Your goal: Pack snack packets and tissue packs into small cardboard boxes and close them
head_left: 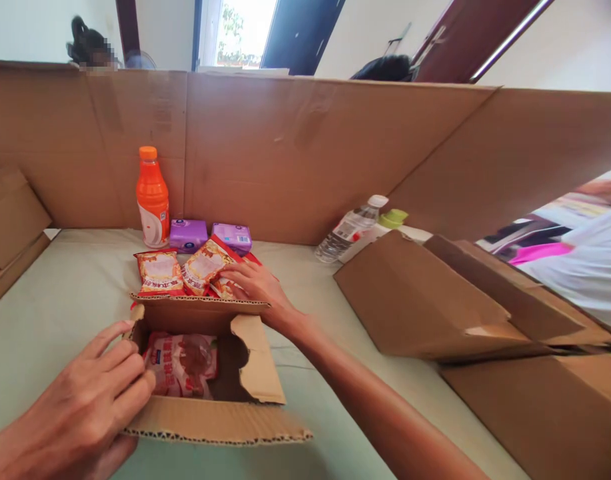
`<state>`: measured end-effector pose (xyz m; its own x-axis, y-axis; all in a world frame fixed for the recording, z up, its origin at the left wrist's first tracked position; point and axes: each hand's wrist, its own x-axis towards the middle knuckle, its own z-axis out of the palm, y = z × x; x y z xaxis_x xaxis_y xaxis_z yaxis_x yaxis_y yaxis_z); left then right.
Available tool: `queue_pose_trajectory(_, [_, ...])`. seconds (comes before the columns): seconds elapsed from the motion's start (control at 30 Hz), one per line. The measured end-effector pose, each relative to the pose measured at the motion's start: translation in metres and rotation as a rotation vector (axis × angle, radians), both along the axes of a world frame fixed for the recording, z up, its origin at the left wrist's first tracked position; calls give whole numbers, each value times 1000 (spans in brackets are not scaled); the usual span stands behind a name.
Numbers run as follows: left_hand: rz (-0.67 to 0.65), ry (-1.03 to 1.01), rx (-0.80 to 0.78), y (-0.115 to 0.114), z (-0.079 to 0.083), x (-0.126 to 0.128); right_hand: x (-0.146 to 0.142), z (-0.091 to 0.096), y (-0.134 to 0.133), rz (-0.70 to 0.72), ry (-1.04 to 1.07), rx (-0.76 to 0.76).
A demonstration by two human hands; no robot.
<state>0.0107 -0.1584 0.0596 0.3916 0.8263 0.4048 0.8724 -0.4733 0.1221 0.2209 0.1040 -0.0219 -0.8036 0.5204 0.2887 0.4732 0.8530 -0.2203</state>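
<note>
The left grip (80,400) is curled shut on the left wall of the cardboard box (210,423). The right grip (258,283) lies on a red snack packet (224,288) just behind the box; I cannot tell if it holds it. A pink packet (182,363) sits inside the box. Farther back on the green bench (45,300) are two purple packs (188,235) and an orange bottle (152,200).

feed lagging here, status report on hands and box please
Status: left hand on box rim, grip unclear; right hand open on packets behind box; pale packet inside; flap leans over opening.
</note>
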Motion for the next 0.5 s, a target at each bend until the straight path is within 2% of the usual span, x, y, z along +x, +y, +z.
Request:
queue_pose_trajectory(0.1, [36,-30,23,-8,-4,-2,-50,0,17,0,-140,30])
queue_pose_trajectory(0.2, [56,-48,16,-14,-8,-4,-66,-6,27,-8,-136,-26])
queue_pose_trajectory(0.33, [40,-89,24,-17,-16,-9,-41,-3,34,-114,7,-67])
queue_pose_trajectory(0.5, [18,-106,54,-14,-24,-11,22,25,38,-286,339,-114])
